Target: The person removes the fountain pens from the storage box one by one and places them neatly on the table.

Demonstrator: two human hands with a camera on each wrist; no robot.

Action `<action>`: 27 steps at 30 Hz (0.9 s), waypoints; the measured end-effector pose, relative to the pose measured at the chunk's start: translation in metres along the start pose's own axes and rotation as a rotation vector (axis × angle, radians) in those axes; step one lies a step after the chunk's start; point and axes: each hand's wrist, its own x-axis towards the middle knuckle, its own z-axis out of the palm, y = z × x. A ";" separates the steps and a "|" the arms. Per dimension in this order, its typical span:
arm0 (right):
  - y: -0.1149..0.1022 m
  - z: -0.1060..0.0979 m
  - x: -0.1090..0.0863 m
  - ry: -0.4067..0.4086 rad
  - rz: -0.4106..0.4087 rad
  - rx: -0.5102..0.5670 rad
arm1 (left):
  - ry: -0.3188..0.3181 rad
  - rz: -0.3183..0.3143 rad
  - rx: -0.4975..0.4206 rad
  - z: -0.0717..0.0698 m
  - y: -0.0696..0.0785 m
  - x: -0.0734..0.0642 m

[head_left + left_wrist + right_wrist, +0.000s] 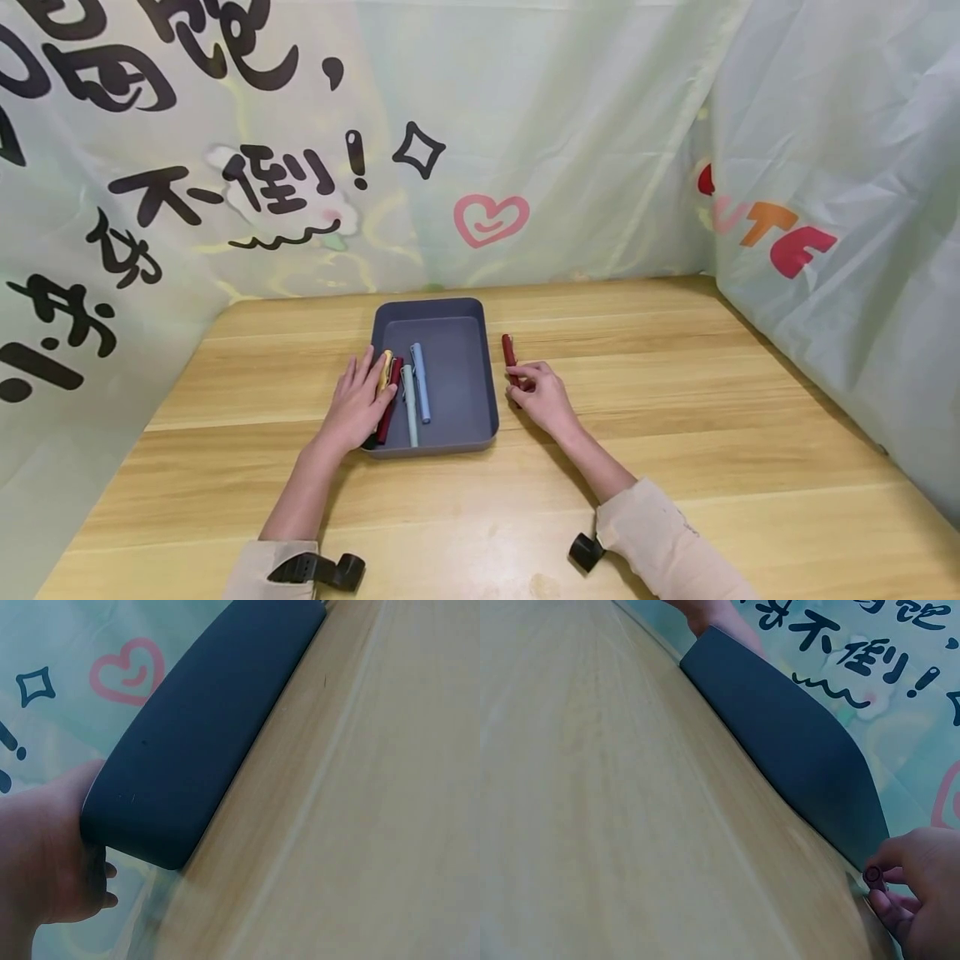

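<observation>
In the head view a dark red pen [508, 350] stands out beyond my right hand [546, 400], which pinches it between thumb and fingers just right of the tray. The right wrist view shows the round end of this pen [874, 876] between the fingertips. My left hand [356, 410] lies over the left wall of the grey tray [457, 367], its fingers fairly straight, touching the pens there. Beneath it are a yellow pen [386, 371] and another dark red pen [392, 408], both partly covered. A pale green pen [410, 408] and a light blue pen [421, 383] lie beside them.
The tray rests on a wooden table [660, 367]. Printed cloth [585, 150] hangs behind the table and along its right side. Black wrist cameras [348, 572] sit at both sleeves, close over the tabletop.
</observation>
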 end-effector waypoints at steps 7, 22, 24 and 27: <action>0.000 0.002 -0.001 -0.010 0.003 -0.026 | -0.004 -0.003 0.006 0.000 0.000 -0.002; 0.003 0.001 -0.002 -0.009 0.001 0.000 | 0.018 0.000 0.009 0.002 -0.001 0.000; 0.002 0.001 -0.002 -0.006 0.003 0.009 | 0.020 0.001 0.007 0.002 -0.001 0.000; 0.002 0.001 -0.001 -0.003 0.013 0.022 | 0.021 0.000 0.003 0.001 0.000 0.000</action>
